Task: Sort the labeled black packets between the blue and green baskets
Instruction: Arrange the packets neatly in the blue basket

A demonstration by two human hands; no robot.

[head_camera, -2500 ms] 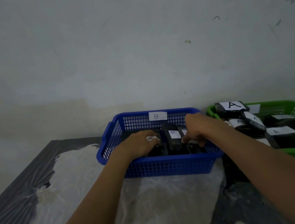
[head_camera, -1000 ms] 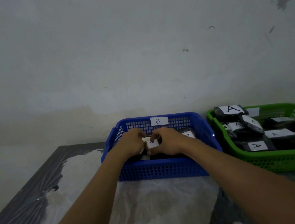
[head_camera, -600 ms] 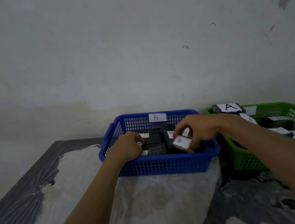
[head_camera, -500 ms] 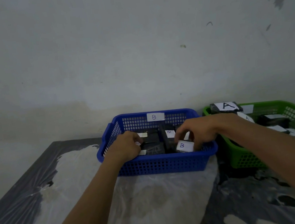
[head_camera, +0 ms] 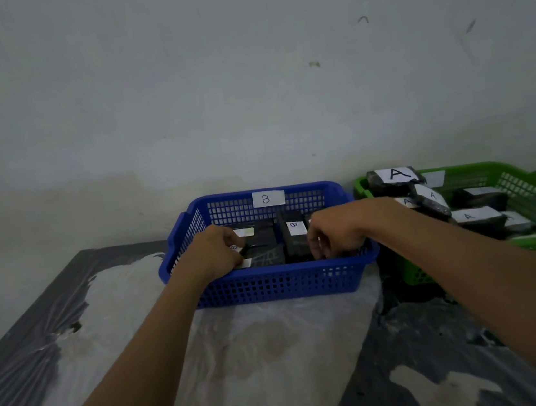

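Note:
The blue basket (head_camera: 271, 286), tagged B on its back wall, holds several black packets. One packet (head_camera: 295, 238) with a B label stands upright in the middle. My left hand (head_camera: 213, 256) is inside the basket's left part, fingers curled round a black packet (head_camera: 237, 249) whose white label shows at my fingertips. My right hand (head_camera: 335, 233) reaches into the basket's right front corner with its fingers curled down over another black packet, which is almost wholly hidden under the hand. The green basket (head_camera: 526, 173) to the right holds several black packets marked A (head_camera: 393, 178).
Both baskets stand against a pale wall at the back of a table covered in dark plastic sheeting (head_camera: 36, 359) with a whitish worn patch in the middle (head_camera: 271, 354). The green basket touches the blue one's right side.
My right hand carried a B packet from the basket's left part to its right front corner and lowered it, so its label is now hidden. My left hand stayed at the left side.

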